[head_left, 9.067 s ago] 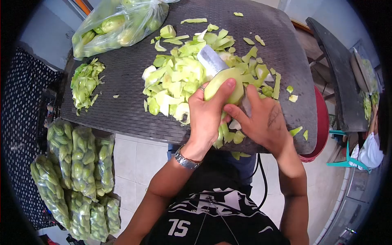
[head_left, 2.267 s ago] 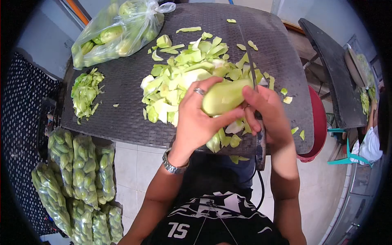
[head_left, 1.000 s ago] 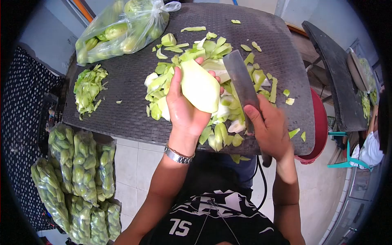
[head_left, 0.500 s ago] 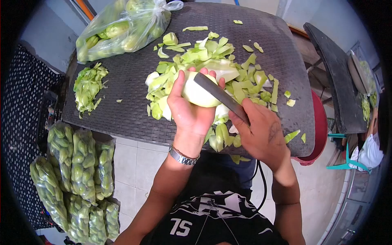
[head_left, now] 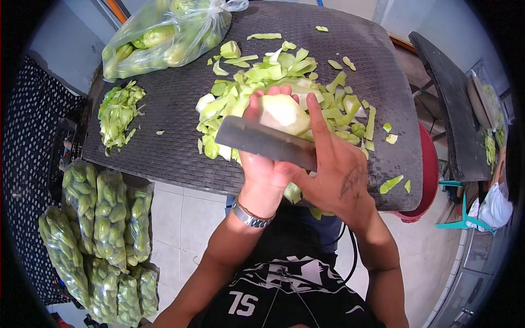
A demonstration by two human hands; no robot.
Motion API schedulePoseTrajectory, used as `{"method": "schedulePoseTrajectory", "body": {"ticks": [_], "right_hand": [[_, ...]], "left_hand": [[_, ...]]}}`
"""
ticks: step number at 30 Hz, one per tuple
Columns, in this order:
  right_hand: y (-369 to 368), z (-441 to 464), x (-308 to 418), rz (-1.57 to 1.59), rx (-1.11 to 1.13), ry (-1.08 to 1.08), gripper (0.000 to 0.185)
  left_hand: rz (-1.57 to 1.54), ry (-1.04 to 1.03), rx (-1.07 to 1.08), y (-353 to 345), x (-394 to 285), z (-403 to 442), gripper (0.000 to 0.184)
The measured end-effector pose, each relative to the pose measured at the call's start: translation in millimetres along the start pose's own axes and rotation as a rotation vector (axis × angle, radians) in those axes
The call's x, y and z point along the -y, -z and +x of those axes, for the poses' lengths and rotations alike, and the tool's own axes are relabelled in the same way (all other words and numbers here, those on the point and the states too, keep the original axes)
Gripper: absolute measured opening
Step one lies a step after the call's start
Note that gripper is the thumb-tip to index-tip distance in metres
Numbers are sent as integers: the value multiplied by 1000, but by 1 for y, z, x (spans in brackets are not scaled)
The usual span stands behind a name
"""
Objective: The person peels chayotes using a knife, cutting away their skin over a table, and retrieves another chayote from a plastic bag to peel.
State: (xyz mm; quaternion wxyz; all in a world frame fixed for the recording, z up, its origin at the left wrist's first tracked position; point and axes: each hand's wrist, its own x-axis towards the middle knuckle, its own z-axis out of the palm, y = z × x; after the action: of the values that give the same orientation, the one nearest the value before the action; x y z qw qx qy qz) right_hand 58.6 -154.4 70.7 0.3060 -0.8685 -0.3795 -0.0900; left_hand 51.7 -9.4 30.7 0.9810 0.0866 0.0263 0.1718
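My left hand [head_left: 262, 177] is palm up with its fingers curled round a peeled pale fruit [head_left: 283, 113], whitish with a light green tint. In my right hand [head_left: 334, 170] is a wide-bladed knife [head_left: 262, 141]; my index finger stretches out beyond the handle end. The blade lies crosswise over my left palm, just on the near side of the fruit; whether it touches is not clear. Beneath and around the hands spreads a heap of green peelings [head_left: 229, 101], with larger pale pieces among them.
On the dark woven-pattern table [head_left: 175, 109] lie a pile of thin green shreds [head_left: 120, 112] and a tied clear bag of green fruits [head_left: 164, 41]. Several packed bags [head_left: 109, 218] stand on the floor at left. A red tub [head_left: 429, 169] sits beyond the right edge, near a teal stool [head_left: 465, 210].
The knife has swung from on top of the fruit toward me and left, its broad side now showing. My right hand has moved left, its index finger lifting outward. The fruit has turned.
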Motion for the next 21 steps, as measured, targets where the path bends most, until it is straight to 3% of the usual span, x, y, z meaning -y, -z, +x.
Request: {"method": "schedulePoseTrajectory", "body": {"ticks": [5,14,21], "right_hand": [[-2,1,-3,82,2,-34,108],[0,0,-13,44,-17,23,90],[1,-5,-22,40,-3,77,85]], "left_hand": [[67,-105,35,0,6,0,28],[38,-23,-19,-3,2,-7,22],[-6,49,106,3,-1,-3,20]]}}
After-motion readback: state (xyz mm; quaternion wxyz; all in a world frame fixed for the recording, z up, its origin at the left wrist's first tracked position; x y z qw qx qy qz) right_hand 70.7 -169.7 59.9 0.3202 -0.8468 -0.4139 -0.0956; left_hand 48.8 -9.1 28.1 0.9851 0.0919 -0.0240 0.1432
